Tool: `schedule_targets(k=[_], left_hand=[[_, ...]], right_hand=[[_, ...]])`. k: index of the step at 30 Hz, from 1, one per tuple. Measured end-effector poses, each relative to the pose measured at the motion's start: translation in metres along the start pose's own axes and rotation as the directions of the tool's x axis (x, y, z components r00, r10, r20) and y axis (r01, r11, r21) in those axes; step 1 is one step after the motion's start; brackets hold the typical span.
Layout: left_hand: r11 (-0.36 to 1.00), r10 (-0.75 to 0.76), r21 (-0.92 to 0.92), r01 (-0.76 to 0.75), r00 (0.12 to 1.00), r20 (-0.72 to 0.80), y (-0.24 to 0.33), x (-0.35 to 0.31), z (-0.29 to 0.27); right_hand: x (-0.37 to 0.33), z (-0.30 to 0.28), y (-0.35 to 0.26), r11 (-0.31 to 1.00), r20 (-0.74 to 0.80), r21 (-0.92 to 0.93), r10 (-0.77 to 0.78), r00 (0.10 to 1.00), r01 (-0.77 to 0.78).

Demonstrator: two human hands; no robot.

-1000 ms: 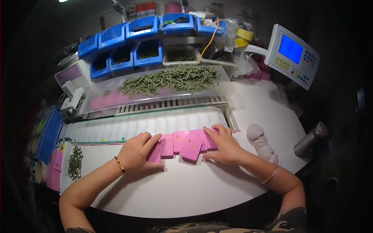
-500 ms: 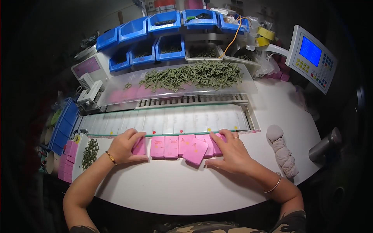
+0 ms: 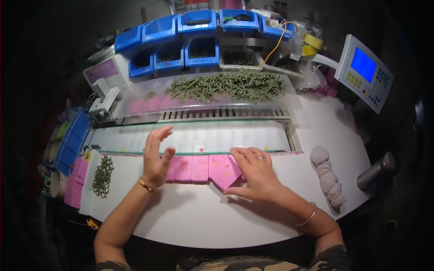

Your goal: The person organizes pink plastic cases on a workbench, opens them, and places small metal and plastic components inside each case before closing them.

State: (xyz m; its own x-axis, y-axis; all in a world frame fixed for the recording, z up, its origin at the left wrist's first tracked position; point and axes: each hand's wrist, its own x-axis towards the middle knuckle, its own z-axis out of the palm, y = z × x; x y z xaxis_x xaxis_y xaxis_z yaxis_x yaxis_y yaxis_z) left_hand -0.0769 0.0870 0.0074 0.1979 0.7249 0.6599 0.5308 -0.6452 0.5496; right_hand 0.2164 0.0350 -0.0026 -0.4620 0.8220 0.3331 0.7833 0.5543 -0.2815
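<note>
Several pink blocks [image 3: 200, 169], marked in red on top, form a row along the front edge of a long white panelled bed [image 3: 212, 135]. My left hand [image 3: 157, 158] is raised over the left end of the row, fingers pointing up and thumb apart, holding nothing. At the right end, my right hand [image 3: 257, 176] grips a pink block [image 3: 224, 174] that lies askew on top of the row, thumb at its near corner and fingers at its far side. My palm and fingers hide the blocks beneath and to the right.
Small green looped pieces [image 3: 226, 86] are heaped on a translucent sheet [image 3: 135, 97] behind the bed, with more [image 3: 103, 176] at left. Blue bins [image 3: 196, 21] line the back. A control panel [image 3: 364, 72], a beige cloth bundle [image 3: 327, 178] and a metal cylinder [image 3: 375, 170] stand at right.
My left hand has let go of the leftmost block and lifted, opening. That block now sits closer against the row. My right hand has moved left, closing around the askew block.
</note>
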Motion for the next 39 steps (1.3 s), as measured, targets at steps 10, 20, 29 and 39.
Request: schedule_targets(k=[10, 20, 29, 39], left_hand=[[0.961, -0.055, -0.272, 0.044, 0.998, -0.034, 0.053, -0.01, 0.064], [0.905, -0.237, -0.386, 0.179, 0.966, -0.107, 0.032, -0.02, 0.061], [0.93, -0.196, -0.32, 0.181, 0.981, -0.014, 0.043, -0.02, 0.065], [0.896, -0.08, -0.411, 0.167, 0.972, 0.221, 0.076, -0.002, 0.078]], right_hand=[[0.008, 0.011, -0.017, 0.992, -0.031, 0.117, 0.054, 0.998, -0.05], [-0.023, -0.059, 0.055, 0.983, -0.123, 0.047, 0.181, 0.976, -0.177], [-0.036, -0.04, 0.077, 0.972, 0.103, 0.191, 0.12, 0.988, -0.138], [-0.018, -0.062, 0.041, 0.997, -0.092, 0.063, 0.052, 0.994, -0.046]])
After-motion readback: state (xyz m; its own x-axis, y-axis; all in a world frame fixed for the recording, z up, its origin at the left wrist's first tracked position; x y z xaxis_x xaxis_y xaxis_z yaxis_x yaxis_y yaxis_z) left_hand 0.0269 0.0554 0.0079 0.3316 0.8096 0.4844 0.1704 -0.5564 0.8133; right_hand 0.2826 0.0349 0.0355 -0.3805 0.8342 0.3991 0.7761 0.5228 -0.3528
